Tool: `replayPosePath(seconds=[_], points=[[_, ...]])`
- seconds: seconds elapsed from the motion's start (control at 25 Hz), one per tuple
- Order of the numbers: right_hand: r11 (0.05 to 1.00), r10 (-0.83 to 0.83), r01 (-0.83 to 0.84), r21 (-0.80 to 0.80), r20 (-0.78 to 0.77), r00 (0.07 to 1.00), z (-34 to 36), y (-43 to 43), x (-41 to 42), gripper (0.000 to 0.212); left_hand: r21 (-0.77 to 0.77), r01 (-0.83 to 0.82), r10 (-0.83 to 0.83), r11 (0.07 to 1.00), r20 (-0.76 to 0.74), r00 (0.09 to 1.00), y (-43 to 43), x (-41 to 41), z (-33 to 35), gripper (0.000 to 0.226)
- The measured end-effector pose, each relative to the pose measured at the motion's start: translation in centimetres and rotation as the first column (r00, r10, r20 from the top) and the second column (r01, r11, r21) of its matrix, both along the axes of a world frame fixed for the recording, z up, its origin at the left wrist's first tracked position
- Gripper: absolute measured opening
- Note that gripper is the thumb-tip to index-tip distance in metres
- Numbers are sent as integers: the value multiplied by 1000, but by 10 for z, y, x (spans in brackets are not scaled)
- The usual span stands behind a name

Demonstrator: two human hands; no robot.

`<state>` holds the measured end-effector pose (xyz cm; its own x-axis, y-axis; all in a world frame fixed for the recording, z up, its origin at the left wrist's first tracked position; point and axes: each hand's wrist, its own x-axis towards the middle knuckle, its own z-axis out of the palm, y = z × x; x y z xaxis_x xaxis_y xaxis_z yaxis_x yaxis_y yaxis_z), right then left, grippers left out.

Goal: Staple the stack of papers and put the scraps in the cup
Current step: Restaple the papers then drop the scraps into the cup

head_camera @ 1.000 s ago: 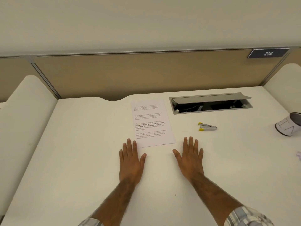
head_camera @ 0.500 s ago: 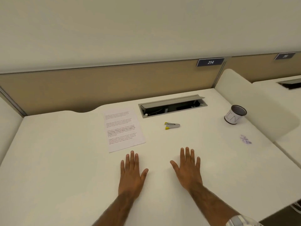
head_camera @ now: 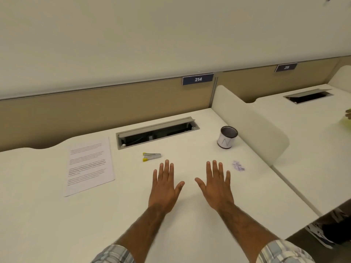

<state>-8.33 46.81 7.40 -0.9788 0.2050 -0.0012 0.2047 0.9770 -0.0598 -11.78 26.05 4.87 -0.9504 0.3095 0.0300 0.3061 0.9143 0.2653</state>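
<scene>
A stack of printed papers (head_camera: 89, 164) lies flat on the white desk (head_camera: 57, 215) at the left. A small grey stapler with yellow tips (head_camera: 151, 156) sits between the papers and my hands. My left hand (head_camera: 164, 188) and my right hand (head_camera: 216, 186) lie flat on the desk, fingers straight and spread, holding nothing. The stapler is just beyond my left fingertips. A little pile of purple-marked paper scraps (head_camera: 238, 165) lies right of my right hand. A white cup with a dark inside (head_camera: 226, 137) stands upright behind the scraps.
An open grey cable tray (head_camera: 157, 132) is sunk into the desk at the back. A white divider panel (head_camera: 252, 126) borders the desk on the right, with a neighbouring desk beyond it. A tan partition carries the sign 214 (head_camera: 198, 79). Someone's shoe (head_camera: 321, 234) shows below right.
The view has swung to the right, so the papers and stapler now sit further left and the cup and scraps are in full view. My hands stay flat on the desk.
</scene>
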Motion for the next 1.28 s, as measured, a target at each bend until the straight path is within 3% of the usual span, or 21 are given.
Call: replayPosePath(seconds=[0.4,0.88,1.04,1.28], points=[[996,81,-82,-31,-7,997,-13,180,-29,93,-47,-22,24,999,29,999,181,-29,13,85],[982,87,-73,-172,77,993,-43,245,-42,86,-36,43,-38,998,133,990,240,-73,-42,86],[985,100,-83,-152,110,989,-59,248,-48,93,-53,27,-16,998,186,982,242,-83,-61,87],[997,39,-26,-79,174,984,-83,243,-51,97,-84,21,-10,996,127,992,245,-86,-69,81]])
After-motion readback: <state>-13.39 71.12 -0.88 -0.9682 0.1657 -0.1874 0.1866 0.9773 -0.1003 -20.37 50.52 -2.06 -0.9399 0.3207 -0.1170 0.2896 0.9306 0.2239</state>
